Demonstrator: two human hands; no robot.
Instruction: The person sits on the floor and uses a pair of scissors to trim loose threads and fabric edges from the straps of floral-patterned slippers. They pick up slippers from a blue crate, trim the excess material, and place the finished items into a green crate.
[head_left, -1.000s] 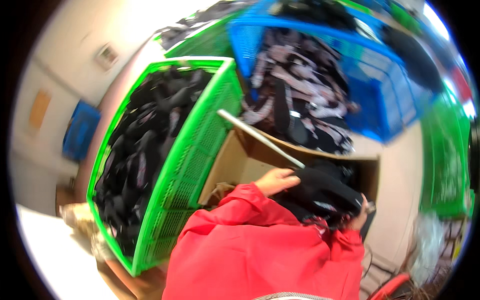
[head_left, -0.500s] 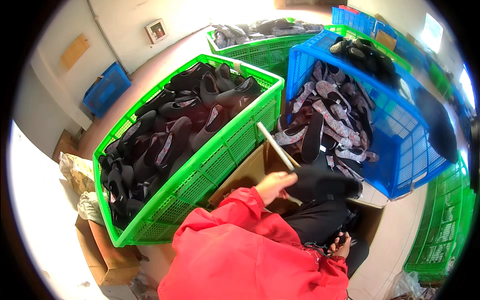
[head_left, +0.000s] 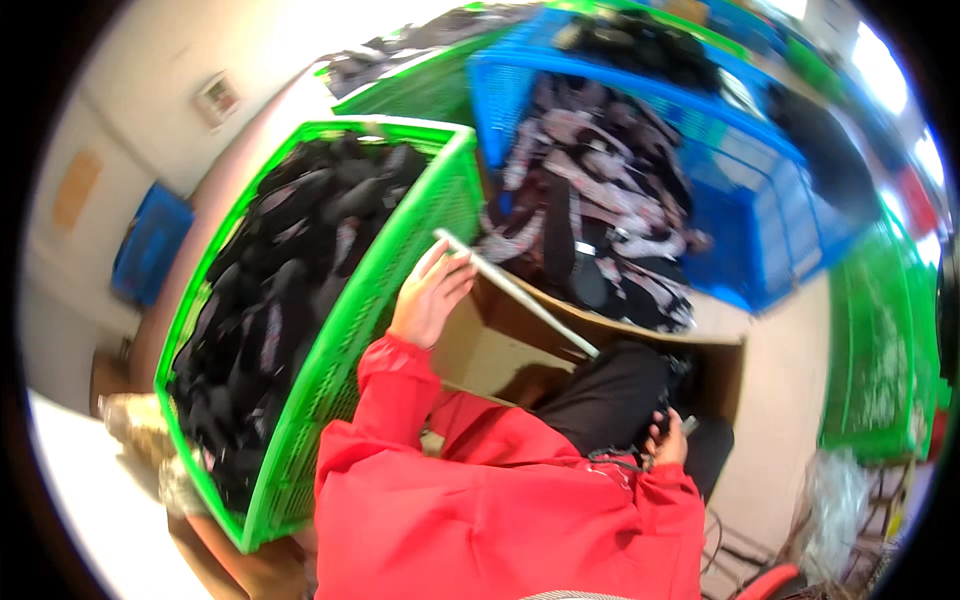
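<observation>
My left hand (head_left: 432,298), fingers stretched out and nothing seen in them, is raised beside the upper end of a white rod (head_left: 520,300). Whether the fingertips touch the rod cannot be made out. Low in front of my body, my right hand (head_left: 668,440) has its fingers curled round a small dark thing with a greyish tip, too unclear to name. Left of my left hand, black slip-on shoes (head_left: 290,270) fill a green crate (head_left: 455,190). Ahead, shoes with patterned grey-pink linings (head_left: 600,200) lie heaped in a tilted blue crate (head_left: 790,250).
An open cardboard box (head_left: 490,350) stands between the crates and my black-trousered legs. At the right are a green crate (head_left: 880,350) and a clear plastic bag (head_left: 840,500). Another green crate (head_left: 410,95) with shoes stands behind. A blue bin (head_left: 152,245) is by the left wall.
My left hand has moved left and up to the rod's upper end. The blurred black shoe beside it is gone from there. The view has shifted; my right hand stays low.
</observation>
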